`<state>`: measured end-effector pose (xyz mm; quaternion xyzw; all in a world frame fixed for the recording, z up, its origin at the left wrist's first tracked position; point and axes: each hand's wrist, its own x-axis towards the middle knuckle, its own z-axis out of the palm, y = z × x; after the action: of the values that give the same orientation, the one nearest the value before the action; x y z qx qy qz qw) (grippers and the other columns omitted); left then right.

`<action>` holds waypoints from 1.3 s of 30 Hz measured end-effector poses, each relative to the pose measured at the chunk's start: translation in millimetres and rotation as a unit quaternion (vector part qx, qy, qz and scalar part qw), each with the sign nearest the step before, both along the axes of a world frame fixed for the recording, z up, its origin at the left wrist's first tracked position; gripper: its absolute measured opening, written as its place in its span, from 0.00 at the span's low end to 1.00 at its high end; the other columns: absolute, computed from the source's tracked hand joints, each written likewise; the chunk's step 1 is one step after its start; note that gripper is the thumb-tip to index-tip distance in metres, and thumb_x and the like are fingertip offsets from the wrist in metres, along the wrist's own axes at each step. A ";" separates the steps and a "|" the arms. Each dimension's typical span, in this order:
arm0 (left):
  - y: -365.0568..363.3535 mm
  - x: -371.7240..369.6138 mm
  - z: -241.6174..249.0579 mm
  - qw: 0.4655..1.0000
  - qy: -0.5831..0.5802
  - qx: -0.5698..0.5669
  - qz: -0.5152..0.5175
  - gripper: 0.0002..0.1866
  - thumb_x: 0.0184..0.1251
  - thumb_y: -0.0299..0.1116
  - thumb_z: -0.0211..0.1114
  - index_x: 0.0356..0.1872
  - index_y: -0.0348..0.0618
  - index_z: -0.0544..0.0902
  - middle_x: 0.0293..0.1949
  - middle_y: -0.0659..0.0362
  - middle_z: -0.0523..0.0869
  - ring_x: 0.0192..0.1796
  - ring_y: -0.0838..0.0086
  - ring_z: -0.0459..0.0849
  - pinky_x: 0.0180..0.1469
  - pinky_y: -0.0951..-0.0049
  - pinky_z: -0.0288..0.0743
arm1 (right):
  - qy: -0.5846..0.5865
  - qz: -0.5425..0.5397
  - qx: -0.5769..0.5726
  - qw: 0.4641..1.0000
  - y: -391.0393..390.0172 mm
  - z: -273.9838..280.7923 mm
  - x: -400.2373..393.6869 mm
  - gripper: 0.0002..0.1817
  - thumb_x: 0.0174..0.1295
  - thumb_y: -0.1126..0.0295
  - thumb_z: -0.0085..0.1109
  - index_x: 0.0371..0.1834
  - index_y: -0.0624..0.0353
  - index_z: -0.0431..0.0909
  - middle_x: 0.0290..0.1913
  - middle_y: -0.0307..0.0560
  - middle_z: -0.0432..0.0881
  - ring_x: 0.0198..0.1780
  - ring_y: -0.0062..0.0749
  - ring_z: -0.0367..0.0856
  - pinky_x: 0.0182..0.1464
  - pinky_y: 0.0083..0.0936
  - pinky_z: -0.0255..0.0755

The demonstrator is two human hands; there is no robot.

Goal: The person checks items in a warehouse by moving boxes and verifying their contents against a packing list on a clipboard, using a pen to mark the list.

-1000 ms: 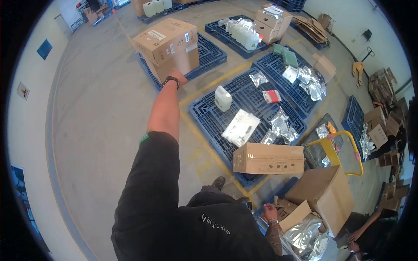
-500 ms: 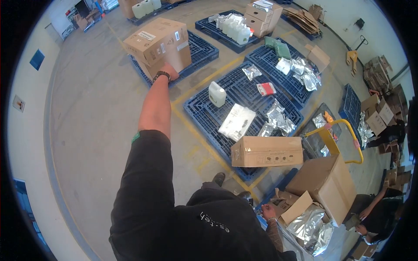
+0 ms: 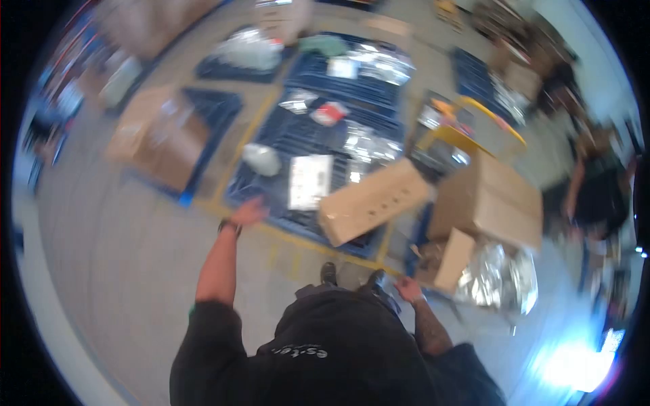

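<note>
My left hand (image 3: 249, 211), with a dark band at its wrist, reaches out over the near edge of a blue pallet (image 3: 237, 193). Its fingers are stretched and nothing is in them. Nearest to it are a white jug (image 3: 262, 160) and a flat white packet (image 3: 311, 181). My right hand (image 3: 409, 289) hangs low near my feet, fingers loosely apart and without a visible object, left of an open carton of silver bags (image 3: 497, 274). A long cardboard box (image 3: 372, 201) lies across the pallet's front corner. Motion blurs the view.
A large carton (image 3: 162, 135) stands on another pallet at left. A tall carton (image 3: 487, 199) and a yellow cart handle (image 3: 467, 128) are at right. Silver packets (image 3: 369, 145) and a red-and-white packet (image 3: 330, 114) lie farther back. Another person (image 3: 599, 193) stands far right.
My left hand has come off the large carton at left and drawn back toward me. The view has swung, shifting the pallets leftward. My right hand stays low.
</note>
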<state>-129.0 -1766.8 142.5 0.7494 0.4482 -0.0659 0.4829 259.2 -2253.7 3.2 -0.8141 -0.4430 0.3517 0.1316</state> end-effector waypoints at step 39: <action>-176.6 -0.6 -113.0 0.990 0.106 -0.092 0.002 0.33 0.59 0.51 0.63 0.61 0.39 0.75 0.51 0.46 0.84 0.56 0.59 0.82 0.61 0.66 0.72 | 0.051 -0.182 -0.002 0.982 -18.3 -38.7 -2.2 0.18 0.61 0.57 0.62 0.46 0.58 0.75 0.34 0.44 0.82 0.27 0.29 0.84 0.23 0.25 0.75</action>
<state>-129.6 -1943.4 29.6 0.6897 0.4904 -0.1844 0.4997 257.0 -2272.0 -35.5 -0.8623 -0.2800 0.3635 0.2142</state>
